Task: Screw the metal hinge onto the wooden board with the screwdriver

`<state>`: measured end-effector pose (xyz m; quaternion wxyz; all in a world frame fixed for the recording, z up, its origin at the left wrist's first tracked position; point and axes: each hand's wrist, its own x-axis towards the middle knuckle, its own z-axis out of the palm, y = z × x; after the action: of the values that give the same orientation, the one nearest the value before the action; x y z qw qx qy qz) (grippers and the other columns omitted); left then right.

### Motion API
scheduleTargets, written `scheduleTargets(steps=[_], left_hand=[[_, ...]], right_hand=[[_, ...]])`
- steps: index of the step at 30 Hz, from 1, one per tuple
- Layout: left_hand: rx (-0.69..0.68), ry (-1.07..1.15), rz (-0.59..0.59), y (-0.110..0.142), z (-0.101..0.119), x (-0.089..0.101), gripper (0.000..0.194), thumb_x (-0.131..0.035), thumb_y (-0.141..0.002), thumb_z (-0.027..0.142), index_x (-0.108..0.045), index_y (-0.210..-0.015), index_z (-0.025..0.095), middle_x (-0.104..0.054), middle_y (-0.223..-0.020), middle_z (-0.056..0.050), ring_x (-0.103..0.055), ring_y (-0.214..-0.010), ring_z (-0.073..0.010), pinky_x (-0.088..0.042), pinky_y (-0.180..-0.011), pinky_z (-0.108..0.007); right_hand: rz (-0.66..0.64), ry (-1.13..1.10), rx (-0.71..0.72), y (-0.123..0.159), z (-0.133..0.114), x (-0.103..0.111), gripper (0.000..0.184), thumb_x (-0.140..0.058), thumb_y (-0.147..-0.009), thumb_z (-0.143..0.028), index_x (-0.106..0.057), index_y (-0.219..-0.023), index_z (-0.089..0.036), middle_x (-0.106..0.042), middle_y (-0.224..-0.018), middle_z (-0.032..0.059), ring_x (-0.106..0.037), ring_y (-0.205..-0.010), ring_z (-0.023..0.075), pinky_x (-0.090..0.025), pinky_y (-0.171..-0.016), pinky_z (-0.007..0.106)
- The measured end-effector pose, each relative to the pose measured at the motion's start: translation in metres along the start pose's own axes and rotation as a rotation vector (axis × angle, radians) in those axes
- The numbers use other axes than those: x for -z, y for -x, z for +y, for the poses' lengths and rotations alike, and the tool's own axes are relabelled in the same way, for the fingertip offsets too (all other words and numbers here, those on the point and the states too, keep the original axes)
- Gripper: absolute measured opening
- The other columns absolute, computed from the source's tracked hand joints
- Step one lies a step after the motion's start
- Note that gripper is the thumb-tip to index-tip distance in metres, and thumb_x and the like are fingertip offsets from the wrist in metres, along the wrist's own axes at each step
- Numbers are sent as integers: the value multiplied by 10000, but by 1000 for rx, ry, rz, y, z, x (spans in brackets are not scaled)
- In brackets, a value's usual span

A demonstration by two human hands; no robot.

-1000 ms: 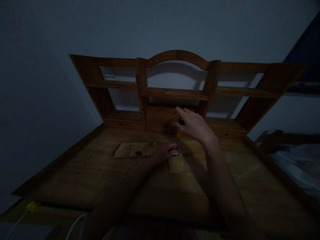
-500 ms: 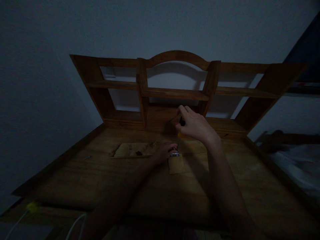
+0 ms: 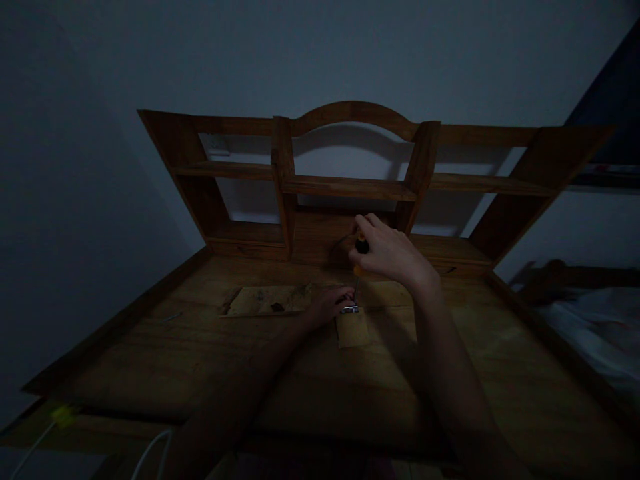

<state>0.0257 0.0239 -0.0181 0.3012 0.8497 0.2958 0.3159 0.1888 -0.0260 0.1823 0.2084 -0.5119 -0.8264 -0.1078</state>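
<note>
My right hand (image 3: pixel 390 252) is closed around the yellow-and-black handle of a screwdriver (image 3: pixel 362 245), which stands nearly upright with its thin shaft pointing down. The tip comes down at a small shiny metal fitting (image 3: pixel 350 309) on the far edge of a square wooden piece (image 3: pixel 353 331). My left hand (image 3: pixel 330 303) rests low on the desk, its fingers pinched at the fitting beside the shaft. In the dim light the fitting's exact kind and the screwdriver's tip cannot be made out.
Left of my hands lies a rough, damaged wooden board (image 3: pixel 267 300). A thin metal piece (image 3: pixel 173 317) lies further left on the wooden desktop (image 3: pixel 200 353). A shelf unit (image 3: pixel 350 187) rises along the back. A yellow object with a white cord (image 3: pixel 63 417) is at the front left.
My right hand and the screwdriver handle have turned and shifted very slightly. My left hand, the fitting and the wooden piece stay in place.
</note>
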Motion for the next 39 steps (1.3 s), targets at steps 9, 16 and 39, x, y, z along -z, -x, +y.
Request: scheduleTargets(steps=[9, 16, 39], left_hand=[[-5, 2, -14, -1, 4, 2, 99, -547, -915, 233, -626, -945, 181, -674, -947, -25, -609, -892, -158, -440, -805, -244], [5, -18, 9, 1, 8, 3, 96, -552, -910, 231, -631, -935, 184, -679, -930, -23, -607, -880, -158, -444, -808, -249], [-5, -16, 3, -1, 7, 3, 103, -547, -913, 237, -629, -931, 177, -677, -925, -24, -607, -869, -161, -437, -795, -251]], right_hand=[[-22, -50, 13, 0, -1, 0, 284, -494, -842, -294, -495, -1110, -200, -580, -1141, 104, -592, -931, 241, -411, -731, 327], [42, 106, -119, -1, -3, -5, 363, -426, -942, -415, -461, -1213, -175, -630, -1053, 132, -612, -941, 280, -401, -745, 357], [24, 3, -30, 0, -1, 0, 292, -453, -893, -345, -491, -1141, -196, -628, -1080, 102, -612, -931, 259, -399, -740, 344]])
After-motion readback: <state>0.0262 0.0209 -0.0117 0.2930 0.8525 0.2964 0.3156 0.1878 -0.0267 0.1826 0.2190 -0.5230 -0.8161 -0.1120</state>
